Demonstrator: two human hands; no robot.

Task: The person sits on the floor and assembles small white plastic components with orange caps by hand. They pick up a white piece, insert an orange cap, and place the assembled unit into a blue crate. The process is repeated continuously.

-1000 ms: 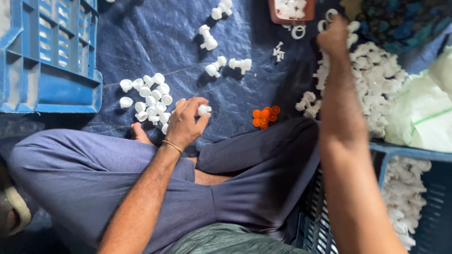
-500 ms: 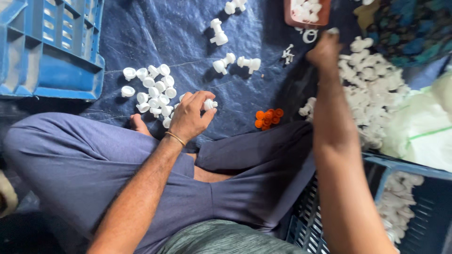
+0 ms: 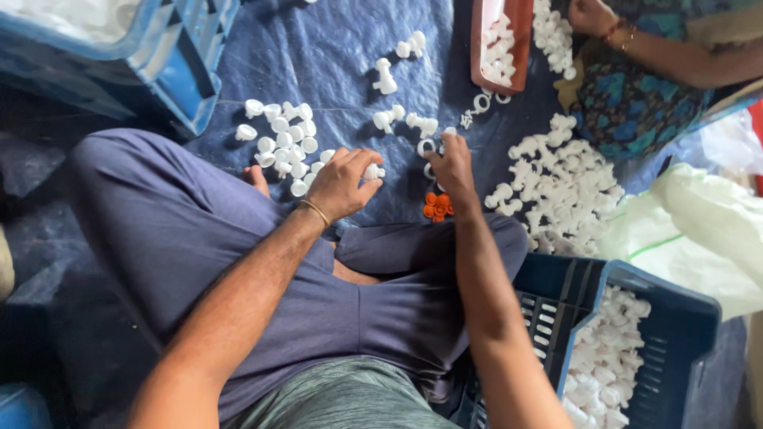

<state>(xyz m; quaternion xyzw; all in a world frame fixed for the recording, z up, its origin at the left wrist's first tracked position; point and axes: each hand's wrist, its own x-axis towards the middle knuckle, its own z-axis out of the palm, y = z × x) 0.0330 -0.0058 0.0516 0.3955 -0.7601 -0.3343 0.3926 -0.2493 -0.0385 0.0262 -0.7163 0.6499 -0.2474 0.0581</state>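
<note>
Tarpaulin (image 3: 334,56): dark blue sheet spread over the floor; everything sits on it, and I place the rest from the small orange cluster near its middle.
Person's legs (image 3: 238,262): crossed, in purple-grey trousers, just below the orange cluster.
Left crate (image 3: 171,67): blue slatted plastic, well up and left of the orange cluster, pale contents inside.
Right crate (image 3: 592,314): dark blue, down and right of the orange cluster, partly filled with white plastic pieces.
White bag (image 3: 699,230): crumpled plastic, far right of the orange cluster.
Loose heap (image 3: 556,179): white caps piled just right of the orange cluster.
Co-worker: seated up and right of the orange cluster in a blue patterned garment, one hand (image 3: 590,16) near the top edge.
Red tray (image 3: 501,44): oblong, above the orange cluster, holding white pieces.
Sorted caps (image 3: 282,143): white, upright, gathered left of the orange cluster.
Left hand (image 3: 342,184): just left of the orange cluster, fingers curled, pinching a white cap (image 3: 372,171) at the fingertips.
Right hand (image 3: 451,163): directly above the orange cluster, fingers bunched on a small white ring piece (image 3: 427,147); grip partly hidden.
Orange cluster (image 3: 437,205): a few orange caps touching one another.
</note>
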